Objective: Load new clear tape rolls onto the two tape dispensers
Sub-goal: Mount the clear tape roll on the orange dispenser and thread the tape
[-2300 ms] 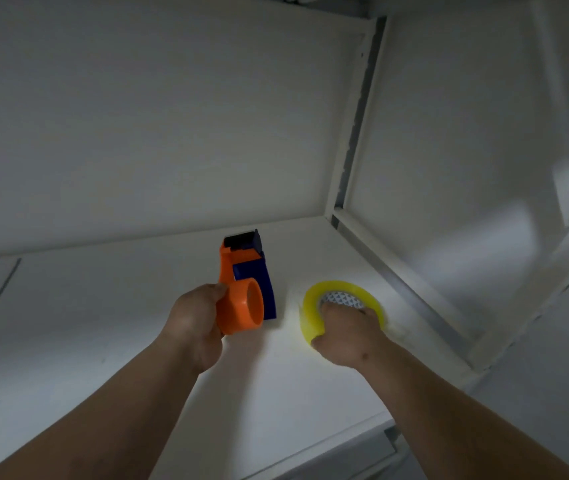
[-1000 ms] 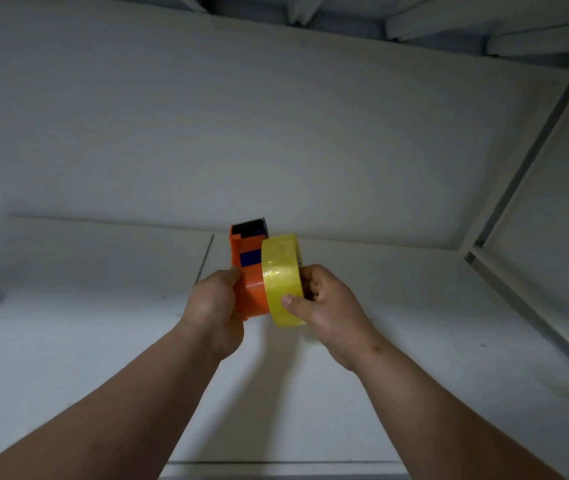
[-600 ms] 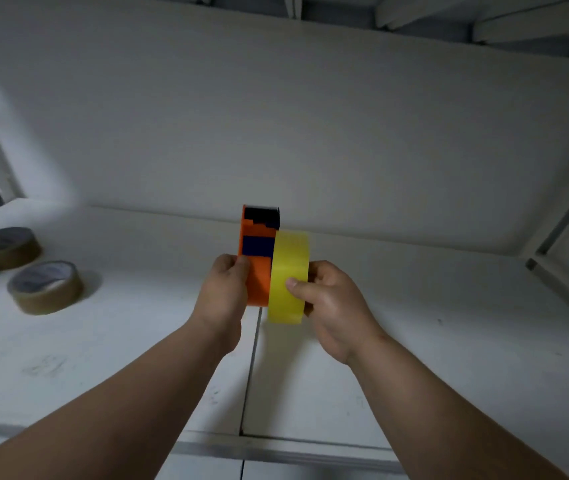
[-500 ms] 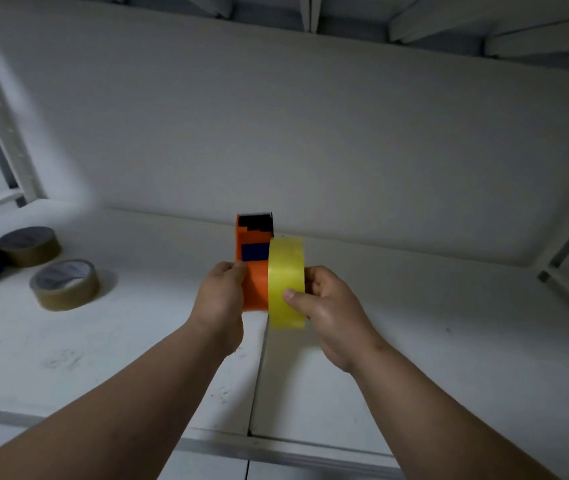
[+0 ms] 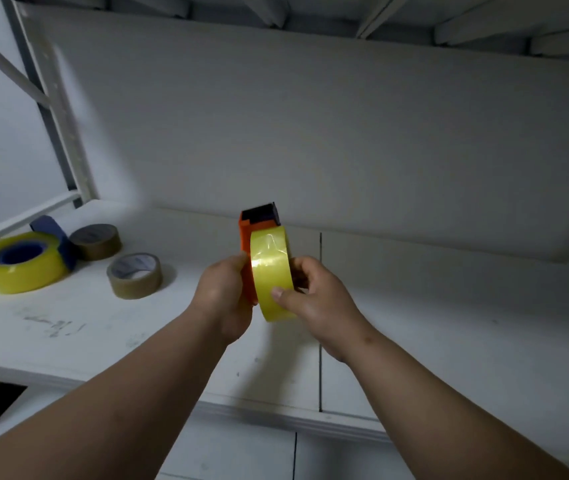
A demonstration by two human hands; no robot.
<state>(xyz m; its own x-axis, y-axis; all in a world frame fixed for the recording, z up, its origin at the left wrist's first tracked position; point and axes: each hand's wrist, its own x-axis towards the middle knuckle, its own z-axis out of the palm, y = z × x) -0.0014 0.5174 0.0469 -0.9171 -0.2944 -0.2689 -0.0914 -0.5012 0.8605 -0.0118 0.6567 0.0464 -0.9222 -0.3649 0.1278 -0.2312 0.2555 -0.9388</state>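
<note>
Orange dispenser (image 5: 246,249) gripped in left hand (image 5: 222,299); yellow roll (image 5: 272,278) against it, pinched by right hand (image 5: 314,299). Left of dispenser, on shelf (image 5: 449,323): blue dispenser (image 5: 55,233) holding yellow roll, two brown rolls (image 5: 134,274).

no readable text anywhere, faint print inside core of nearer brown tape roll (image 5: 134,275), too blurred to read, farther brown tape roll (image 5: 95,241) core print likewise illegible, no numbers or signs

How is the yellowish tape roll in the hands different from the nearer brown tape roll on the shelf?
The yellowish tape roll is glossy and see-through; the nearer brown tape roll is dull and opaque. The yellowish roll stands on edge against the orange dispenser, gripped by the right hand; the brown roll lies flat on the shelf, untouched. Both are ring-shaped.
</note>
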